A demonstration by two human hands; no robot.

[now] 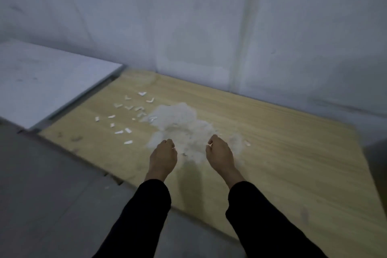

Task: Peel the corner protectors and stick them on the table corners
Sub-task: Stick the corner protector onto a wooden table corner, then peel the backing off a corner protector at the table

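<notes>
The left hand point(163, 154) and right hand point(220, 153) each pinch a tiny white scrap point(173, 148) in curled fingers point(211, 139) — the pale translucent heap point(180, 119) lies just ahead, between them.

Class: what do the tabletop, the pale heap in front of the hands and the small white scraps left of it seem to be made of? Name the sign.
Tabletop: light wood or wood-look laminate, matt; long grain lines show. Pale heap: probably clear plastic, cloudy and see-through; too blurred to be sure. White scraps: likely paper backing, flat, opaque.
</notes>
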